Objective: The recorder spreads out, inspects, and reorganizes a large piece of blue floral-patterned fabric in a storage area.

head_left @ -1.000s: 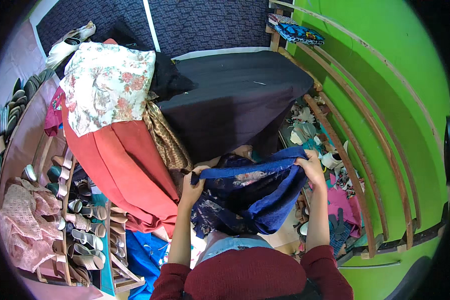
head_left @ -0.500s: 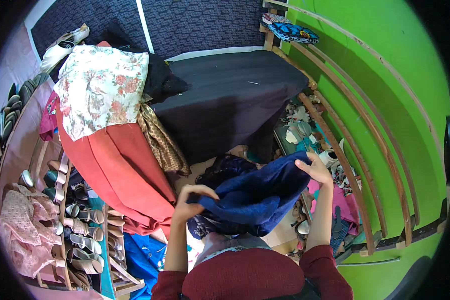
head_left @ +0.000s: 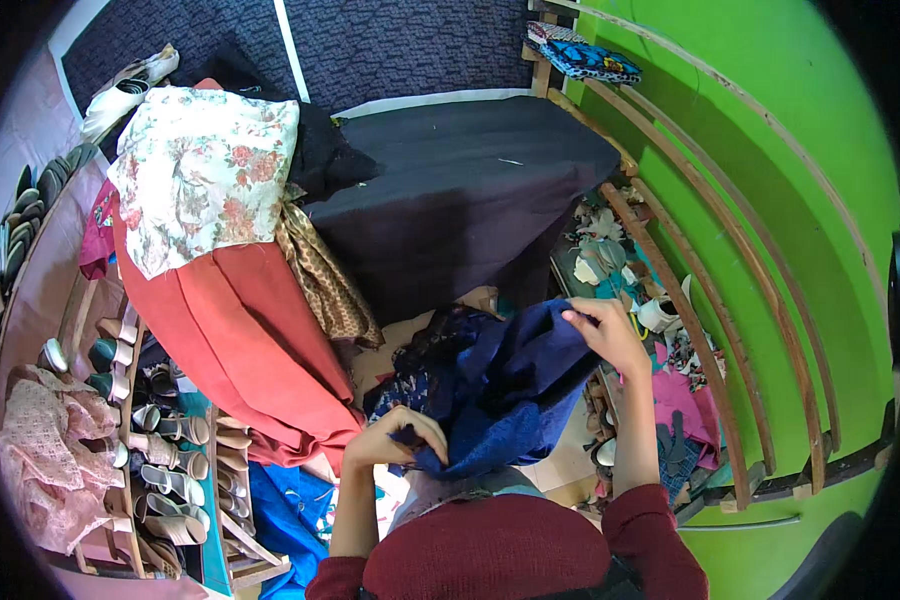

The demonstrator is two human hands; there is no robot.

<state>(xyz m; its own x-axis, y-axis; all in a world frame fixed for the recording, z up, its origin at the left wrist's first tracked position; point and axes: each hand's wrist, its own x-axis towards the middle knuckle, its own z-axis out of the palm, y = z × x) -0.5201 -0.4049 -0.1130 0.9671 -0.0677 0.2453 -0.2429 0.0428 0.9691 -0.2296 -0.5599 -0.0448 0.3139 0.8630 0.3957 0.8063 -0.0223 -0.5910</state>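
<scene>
A dark blue cloth [head_left: 520, 385] hangs in folds between my two hands, just in front of my body. My left hand [head_left: 402, 440] pinches its lower left edge between thumb and fingers. My right hand [head_left: 610, 332] grips the upper right part, higher and farther out, with the cloth draping down from it. Beneath and to the left of the blue cloth shows a dark patterned fabric [head_left: 402, 378]; whether the two are one piece I cannot tell.
Ahead stands a table under a black cloth [head_left: 460, 150]. Left of it, red fabric [head_left: 240, 340] and a floral white cloth [head_left: 210, 170] hang over something hidden. Shoe racks [head_left: 175, 485] line the left. Wooden slats [head_left: 710, 230] run along the green wall, with fabric scraps [head_left: 685, 400] below.
My left hand has come down and nearer my body, and my right hand has shifted slightly left. The blue cloth hangs more gathered, showing more of the dark patterned fabric.
</scene>
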